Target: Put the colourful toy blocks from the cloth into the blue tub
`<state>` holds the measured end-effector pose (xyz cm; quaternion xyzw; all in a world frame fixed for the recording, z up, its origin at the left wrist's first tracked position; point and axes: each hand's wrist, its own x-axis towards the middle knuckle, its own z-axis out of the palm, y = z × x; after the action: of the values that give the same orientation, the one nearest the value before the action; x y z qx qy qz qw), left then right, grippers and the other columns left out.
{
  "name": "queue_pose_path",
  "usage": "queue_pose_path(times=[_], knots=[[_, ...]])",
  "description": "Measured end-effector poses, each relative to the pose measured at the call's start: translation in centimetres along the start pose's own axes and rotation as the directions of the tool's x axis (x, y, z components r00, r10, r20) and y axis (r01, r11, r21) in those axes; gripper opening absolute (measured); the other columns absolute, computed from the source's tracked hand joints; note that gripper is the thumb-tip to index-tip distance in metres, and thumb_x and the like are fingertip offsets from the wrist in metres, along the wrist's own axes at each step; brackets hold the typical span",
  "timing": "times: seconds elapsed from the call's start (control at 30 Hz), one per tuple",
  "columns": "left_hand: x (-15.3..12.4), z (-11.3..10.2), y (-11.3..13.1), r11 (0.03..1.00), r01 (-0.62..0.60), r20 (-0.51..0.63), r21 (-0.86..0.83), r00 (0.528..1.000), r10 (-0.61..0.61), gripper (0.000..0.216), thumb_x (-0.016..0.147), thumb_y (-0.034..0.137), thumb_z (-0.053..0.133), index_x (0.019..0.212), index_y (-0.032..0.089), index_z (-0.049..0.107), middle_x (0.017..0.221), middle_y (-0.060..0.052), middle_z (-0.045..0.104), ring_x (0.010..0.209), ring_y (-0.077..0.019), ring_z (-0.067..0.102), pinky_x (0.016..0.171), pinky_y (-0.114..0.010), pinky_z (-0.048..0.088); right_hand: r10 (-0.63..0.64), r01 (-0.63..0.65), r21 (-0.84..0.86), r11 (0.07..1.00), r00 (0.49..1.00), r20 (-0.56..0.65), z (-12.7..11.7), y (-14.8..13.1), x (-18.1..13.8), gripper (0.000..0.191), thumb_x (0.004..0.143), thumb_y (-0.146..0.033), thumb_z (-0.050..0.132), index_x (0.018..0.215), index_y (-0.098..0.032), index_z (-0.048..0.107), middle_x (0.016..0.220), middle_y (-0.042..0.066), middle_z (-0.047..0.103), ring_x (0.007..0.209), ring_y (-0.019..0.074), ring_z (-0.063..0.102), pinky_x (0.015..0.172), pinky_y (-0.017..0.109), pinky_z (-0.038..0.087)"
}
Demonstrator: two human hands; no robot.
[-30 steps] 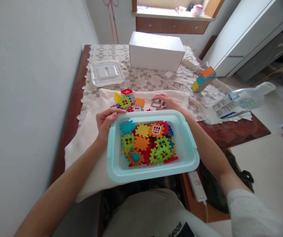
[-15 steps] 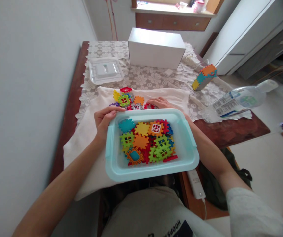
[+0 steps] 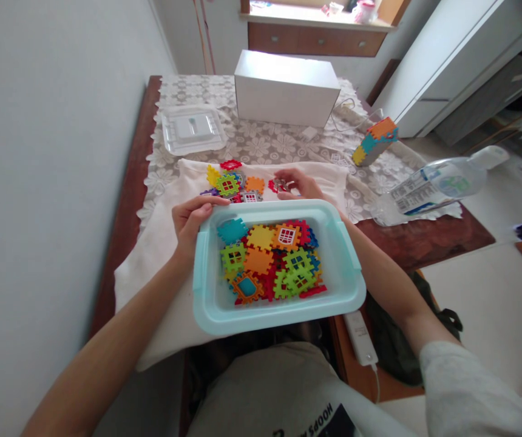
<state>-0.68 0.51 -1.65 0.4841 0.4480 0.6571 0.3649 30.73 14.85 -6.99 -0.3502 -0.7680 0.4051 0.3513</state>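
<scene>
My left hand [image 3: 191, 220] grips the far left corner of a light blue plastic bin [image 3: 352, 285], held over my lap at the table's near edge. Several coloured interlocking toy tiles [image 3: 267, 258] fill the bin. Behind the bin, my right hand [image 3: 300, 183] pinches a small grey and red tile [image 3: 280, 185] just above the cream cloth [image 3: 165, 237]. More loose tiles [image 3: 233, 182] lie in a pile on the cloth, left of that hand.
A white box [image 3: 286, 88] stands at the back of the lace-covered table, a clear lid [image 3: 192, 128] to its left. A block of joined tiles [image 3: 374, 141] and a plastic bottle [image 3: 438, 185] lie right. A white charger [image 3: 360, 337] sits by the table edge.
My right hand dipped behind the bin's rim, then rose again with a small tile pinched in its fingers. The left hand and the bin stayed almost still.
</scene>
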Motion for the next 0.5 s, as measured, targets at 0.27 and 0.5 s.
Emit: queue_pose_path(times=[0.27,0.5], knots=[[-0.2,0.0,0.1,0.995,0.069,0.122,-0.078,0.991,-0.059,0.03,0.082,0.052,0.094,0.088,0.024,0.101,0.068,-0.006,0.079,0.05,-0.0156,0.052,0.047,-0.031,0.034,-0.102,0.021,0.412,0.911,0.979,0.175,-3.6,-5.3,-2.1,0.11,0.072,-0.103,0.1,0.153,-0.033,0.077,0.146,0.016,0.09,0.131,0.0441,0.09,0.12,0.067,0.074],[0.0,-0.1,0.1,0.996,0.056,0.093,-0.067,0.994,-0.05,0.027,0.081,0.054,0.096,0.085,0.027,0.101,0.064,-0.004,0.075,0.049,-0.014,0.044,0.049,-0.032,0.028,-0.102,0.046,0.202,0.978,0.956,0.274,-3.4,-4.9,-1.7,0.1,0.108,-0.104,0.068,0.177,-0.032,0.072,0.161,0.021,0.087,0.165,0.0466,0.077,0.13,0.072,0.068]])
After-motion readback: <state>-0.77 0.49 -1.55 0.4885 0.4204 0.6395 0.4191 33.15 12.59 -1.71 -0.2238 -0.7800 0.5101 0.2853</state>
